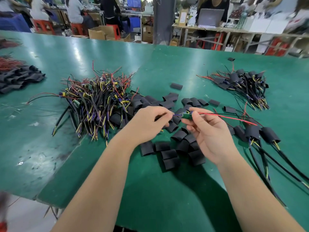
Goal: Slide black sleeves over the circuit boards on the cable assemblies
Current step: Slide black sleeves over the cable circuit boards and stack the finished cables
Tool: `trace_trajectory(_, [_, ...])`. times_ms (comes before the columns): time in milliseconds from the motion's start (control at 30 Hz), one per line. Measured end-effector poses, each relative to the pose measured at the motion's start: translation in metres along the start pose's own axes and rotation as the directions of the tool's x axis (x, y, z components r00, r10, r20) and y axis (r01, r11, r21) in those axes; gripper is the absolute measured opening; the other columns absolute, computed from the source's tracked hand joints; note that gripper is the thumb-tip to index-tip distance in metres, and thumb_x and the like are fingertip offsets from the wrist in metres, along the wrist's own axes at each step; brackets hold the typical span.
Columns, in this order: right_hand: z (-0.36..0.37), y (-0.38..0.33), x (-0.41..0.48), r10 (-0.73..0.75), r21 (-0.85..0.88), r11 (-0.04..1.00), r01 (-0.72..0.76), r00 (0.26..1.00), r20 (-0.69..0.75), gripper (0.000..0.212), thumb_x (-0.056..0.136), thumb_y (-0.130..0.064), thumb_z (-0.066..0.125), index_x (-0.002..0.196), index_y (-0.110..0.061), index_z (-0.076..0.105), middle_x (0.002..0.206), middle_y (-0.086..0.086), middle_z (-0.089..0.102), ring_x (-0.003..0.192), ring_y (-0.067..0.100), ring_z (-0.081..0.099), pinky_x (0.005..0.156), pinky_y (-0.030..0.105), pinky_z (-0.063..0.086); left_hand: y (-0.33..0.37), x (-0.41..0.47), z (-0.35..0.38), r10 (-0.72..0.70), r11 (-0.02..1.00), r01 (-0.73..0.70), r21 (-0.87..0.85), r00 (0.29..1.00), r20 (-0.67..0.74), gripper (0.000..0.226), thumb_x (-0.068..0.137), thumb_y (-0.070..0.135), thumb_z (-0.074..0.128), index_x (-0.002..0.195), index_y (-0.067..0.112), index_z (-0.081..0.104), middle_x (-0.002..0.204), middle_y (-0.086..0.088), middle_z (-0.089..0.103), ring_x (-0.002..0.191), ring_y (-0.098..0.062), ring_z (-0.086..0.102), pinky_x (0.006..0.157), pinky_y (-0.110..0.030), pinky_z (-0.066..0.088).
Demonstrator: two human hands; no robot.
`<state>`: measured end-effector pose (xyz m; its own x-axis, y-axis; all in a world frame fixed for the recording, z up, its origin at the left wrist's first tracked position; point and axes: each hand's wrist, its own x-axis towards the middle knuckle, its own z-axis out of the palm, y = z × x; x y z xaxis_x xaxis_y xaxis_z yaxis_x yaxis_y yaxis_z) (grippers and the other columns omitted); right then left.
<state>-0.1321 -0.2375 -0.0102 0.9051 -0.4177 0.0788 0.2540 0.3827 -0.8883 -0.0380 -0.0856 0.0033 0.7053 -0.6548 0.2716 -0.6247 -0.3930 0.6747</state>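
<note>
- The right hand (205, 131), at centre frame, is pinching a small green board (187, 115) between thumb and fingertips. Its grip is closed on the board's near edge, probably so that the rest stays free for a sleeve.
- The left hand (150, 121), just left of it, is curling its fingers round the thin wires (175, 115) leaving the board's left side. This grip is closed too, and seems to be keeping the wires straight and taut.
- A red wire (225, 116) is trailing from the board toward the right of the frame, out of the way of both hands.
- No sleeve is sitting on this board yet, and neither hand appears to be holding one.
- Loose sleeves (168, 154) are lying scattered on the green worktop (66, 148) under and behind the hands, within easy reach.
- Bare cables (97, 104) are lying heaped left of centre as the supply.
- Sleeved cables are piling up at the upper right (242, 84), with a few more at the right (257, 133); they are being kept apart from the undone stock.
</note>
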Motion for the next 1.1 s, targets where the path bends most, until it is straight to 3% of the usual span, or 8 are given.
trace_trajectory(167, [-0.001, 0.005, -0.001, -0.030, -0.077, 0.996, 0.034, 0.998, 0.055, 0.024, 0.090, 0.008, 0.051, 0.102, -0.009, 0.062, 0.090, 0.003, 0.074, 0.079, 0.017, 0.068, 0.068, 0.021, 0.051, 0.000, -0.002, 0.021, 0.121, 0.993, -0.119, 0.022, 0.985, -0.123, 0.018, 0.093, 0.015, 0.060, 0.101, 0.016, 0.075, 0.082, 0.005, 0.072, 0.064, 0.001, 0.052, 0.063, -0.009, 0.038])
trace_trajectory(233, [-0.002, 0.006, -0.001, -0.097, -0.317, 0.941, 0.117, 0.992, 0.078, 0.031, 0.088, 0.012, 0.055, 0.100, -0.015, 0.065, 0.094, -0.002, 0.074, 0.084, 0.012, 0.067, 0.077, 0.022, 0.050, -0.006, -0.004, 0.021, 0.084, 0.996, -0.081, 0.030, 0.989, -0.118, 0.012, 0.088, 0.016, 0.065, 0.091, 0.016, 0.077, 0.080, 0.008, 0.073, 0.064, 0.005, 0.054, 0.063, -0.006, 0.036])
trace_trajectory(400, [-0.003, 0.007, 0.014, -0.184, -0.930, 0.344, 0.126, 0.981, 0.065, 0.034, 0.087, -0.001, 0.059, 0.108, -0.027, 0.066, 0.092, -0.005, 0.069, 0.065, -0.004, 0.056, 0.065, 0.004, 0.036, -0.026, -0.011, 0.015, -0.063, 0.997, 0.076, 0.030, 0.953, -0.297, 0.010, 0.085, 0.020, 0.069, 0.090, 0.022, 0.077, 0.076, 0.015, 0.070, 0.071, 0.002, 0.058, 0.069, -0.011, 0.042])
trace_trajectory(500, [0.008, 0.010, 0.029, -0.132, -0.979, 0.140, 0.152, 0.982, 0.134, 0.018, 0.086, -0.016, 0.067, 0.104, -0.016, 0.071, 0.100, 0.001, 0.070, 0.076, 0.010, 0.054, 0.071, 0.011, 0.032, -0.027, -0.013, 0.015, -0.080, 0.996, 0.092, 0.008, 0.907, -0.413, 0.009, 0.085, 0.018, 0.069, 0.089, 0.018, 0.076, 0.067, 0.015, 0.062, 0.061, 0.009, 0.052, 0.061, -0.006, 0.036])
trace_trajectory(633, [0.030, 0.025, 0.045, 0.061, -0.990, -0.081, 0.112, 0.992, 0.107, 0.037, 0.084, -0.034, 0.072, 0.108, -0.008, 0.066, 0.106, 0.008, 0.066, 0.104, 0.025, 0.057, 0.086, 0.028, 0.043, -0.026, -0.013, 0.016, -0.059, 0.998, 0.055, -0.024, 0.865, -0.498, 0.007, 0.086, 0.014, 0.068, 0.087, 0.011, 0.074, 0.069, 0.008, 0.065, 0.062, -0.007, 0.053, 0.063, -0.015, 0.041])
trace_trajectory(833, [0.041, 0.029, 0.056, 0.074, -0.998, -0.055, -0.005, 0.997, -0.009, 0.045, 0.076, -0.028, 0.076, 0.107, -0.010, 0.049, 0.109, 0.011, 0.045, 0.103, 0.033, 0.051, 0.086, 0.039, 0.049, -0.026, -0.015, 0.015, -0.043, 0.998, 0.017, -0.054, 0.845, -0.534, 0.006, 0.087, 0.011, 0.066, 0.084, 0.010, 0.071, 0.071, 0.004, 0.067, 0.065, -0.009, 0.054, 0.066, -0.024, 0.044])
trace_trajectory(967, [0.048, 0.022, 0.057, 0.056, -0.991, 0.060, 0.120, 0.991, 0.124, 0.033, 0.076, -0.026, 0.074, 0.101, -0.023, 0.052, 0.103, 0.009, 0.044, 0.098, 0.029, 0.047, 0.084, 0.032, 0.044, -0.026, -0.015, 0.014, -0.046, 0.996, -0.003, -0.085, 0.828, -0.559, 0.007, 0.087, 0.009, 0.065, 0.084, 0.011, 0.071, 0.074, 0.008, 0.068, 0.068, -0.005, 0.057, 0.069, -0.015, 0.043])
trace_trajectory(1100, [0.056, 0.025, 0.060, 0.306, -0.944, -0.116, 0.310, 0.915, 0.263, 0.036, 0.081, -0.020, 0.074, 0.116, -0.018, 0.067, 0.117, 0.008, 0.057, 0.107, 0.025, 0.055, 0.090, 0.024, 0.043, -0.027, -0.014, 0.015, -0.039, 0.997, 0.000, -0.071, 0.837, -0.546, 0.008, 0.087, 0.008, 0.065, 0.084, 0.011, 0.071, 0.073, 0.011, 0.065, 0.067, 0.004, 0.054, 0.067, -0.007, 0.039])
